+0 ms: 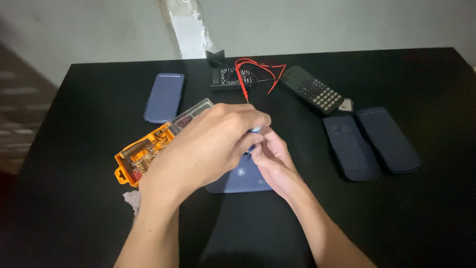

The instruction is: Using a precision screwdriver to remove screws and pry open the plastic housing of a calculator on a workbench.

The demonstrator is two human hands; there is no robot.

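Over the blue calculator body (pixel 238 179), lying on the black table (pixel 74 213), a thin screwdriver (pixel 254 131) is pinched by the left hand (pixel 208 149) and steadied by the right hand (pixel 272 161). Light and slippery, it is probably best gripped at its handle. Beyond lies an orange bit case (pixel 144 154), farther off a multimeter (pixel 229 78).

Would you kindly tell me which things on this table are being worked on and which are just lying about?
In use:
left hand and right hand, meeting over a small blue-tipped tool
blue device under the hands
orange bit case, beside the left hand

Lying about:
multimeter with red leads
black calculator
blue cover
two dark covers
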